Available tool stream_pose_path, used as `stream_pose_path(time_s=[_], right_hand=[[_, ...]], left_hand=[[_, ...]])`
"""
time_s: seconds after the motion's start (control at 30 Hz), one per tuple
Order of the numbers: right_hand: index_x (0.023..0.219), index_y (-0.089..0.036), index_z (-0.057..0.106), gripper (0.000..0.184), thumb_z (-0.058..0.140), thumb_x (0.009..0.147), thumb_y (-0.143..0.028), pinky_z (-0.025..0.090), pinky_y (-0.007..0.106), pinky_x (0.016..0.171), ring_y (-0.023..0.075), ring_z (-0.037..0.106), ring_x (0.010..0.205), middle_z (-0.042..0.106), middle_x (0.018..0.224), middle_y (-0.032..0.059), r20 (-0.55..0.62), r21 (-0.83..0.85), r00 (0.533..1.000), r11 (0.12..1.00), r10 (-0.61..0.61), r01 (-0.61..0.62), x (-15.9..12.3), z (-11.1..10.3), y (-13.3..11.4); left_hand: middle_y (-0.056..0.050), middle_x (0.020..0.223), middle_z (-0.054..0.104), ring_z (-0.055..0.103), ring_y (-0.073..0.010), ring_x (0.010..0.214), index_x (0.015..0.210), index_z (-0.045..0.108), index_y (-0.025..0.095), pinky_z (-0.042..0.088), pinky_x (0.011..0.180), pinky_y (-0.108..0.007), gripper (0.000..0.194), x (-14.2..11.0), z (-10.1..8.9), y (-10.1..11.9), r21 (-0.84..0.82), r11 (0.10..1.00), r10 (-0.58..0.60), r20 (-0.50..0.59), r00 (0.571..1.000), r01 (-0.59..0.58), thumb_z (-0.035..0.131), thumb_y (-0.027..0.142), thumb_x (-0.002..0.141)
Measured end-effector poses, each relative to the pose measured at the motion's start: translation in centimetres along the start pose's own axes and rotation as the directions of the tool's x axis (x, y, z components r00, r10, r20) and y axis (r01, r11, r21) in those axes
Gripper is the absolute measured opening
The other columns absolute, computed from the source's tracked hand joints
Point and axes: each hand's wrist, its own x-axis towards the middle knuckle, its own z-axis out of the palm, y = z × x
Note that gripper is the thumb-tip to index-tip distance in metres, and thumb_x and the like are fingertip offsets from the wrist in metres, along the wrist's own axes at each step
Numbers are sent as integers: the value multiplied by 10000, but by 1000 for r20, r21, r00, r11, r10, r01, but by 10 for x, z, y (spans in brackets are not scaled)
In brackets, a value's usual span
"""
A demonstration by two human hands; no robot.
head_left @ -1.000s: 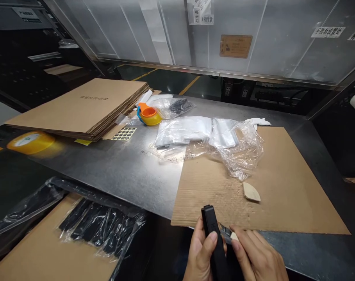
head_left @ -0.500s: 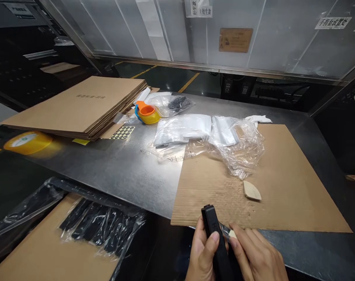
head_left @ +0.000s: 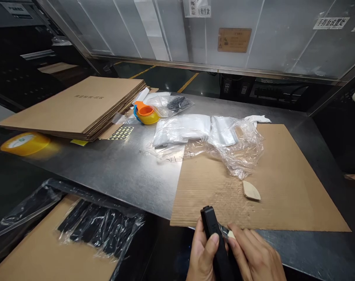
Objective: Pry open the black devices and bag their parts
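My left hand (head_left: 202,253) is closed round a long black plastic part (head_left: 214,230), its thumb pressed on the near face. The part points up and away over the cardboard's front edge. My right hand (head_left: 255,251) pinches a small knife with a metal blade (head_left: 223,229) and a pale grip. That blade lies against the part's right side; the exact contact is hard to make out. Beyond both hands, a cream wedge-shaped pad (head_left: 251,191) rests on the cardboard sheet (head_left: 294,187).
Clear plastic bags (head_left: 195,130) lie across the cardboard and metal bench (head_left: 121,168). An orange and yellow tape dispenser (head_left: 146,113), a tape roll (head_left: 25,143) and stacked cardboard (head_left: 77,101) are farther left. At lower left, a box holds black parts in plastic (head_left: 98,226).
The view has shifted very slightly. Both hands keep almost the same pose, with the blade still at the black part's side.
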Motion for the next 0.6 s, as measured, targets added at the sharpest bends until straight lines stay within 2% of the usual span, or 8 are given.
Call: stream_pose_path(time_s=[0.1,0.23,0.33,0.47,0.6], right_hand=[[1078,-222,599,337,311,953,-342,486,219,525,154,645,656,666,738,22,5,-37,1000,999,26,-26,0,6,2],[1060,-236,601,344,300,954,-366,482,222,496,160,661,670,681,756,8,3,-76,994,992,105,-105,-1,18,10],[1064,-239,596,336,305,955,-367,490,210,508,152,670,703,693,796,1,13,-41,992,991,127,-126,-2,20,15],[1076,-218,597,330,329,951,-363,503,200,545,148,670,727,698,822,12,-41,12,994,995,103,-102,0,11,12],[1070,-186,610,372,297,959,-352,490,194,505,140,660,658,692,775,27,-100,46,994,998,42,-38,8,-3,0]], left_hand=[[26,696,582,535,-76,558,1222,377,250,417,557,-187,687,2,-3,-2,40,999,-11,0,1000,11,751,323,650],[19,678,581,517,-92,519,1142,423,240,386,475,-195,613,3,-5,-4,76,992,101,41,994,-104,747,371,638],[21,671,580,498,-83,500,1120,431,240,372,462,-191,579,3,-4,-6,84,991,104,29,994,-106,734,389,649],[17,684,591,494,-76,491,1162,398,240,364,462,-187,642,3,-4,-7,83,994,76,14,997,-77,739,400,642],[16,706,596,509,-82,504,1254,313,262,365,466,-187,768,2,-3,-8,34,998,58,18,998,-59,754,372,634]])
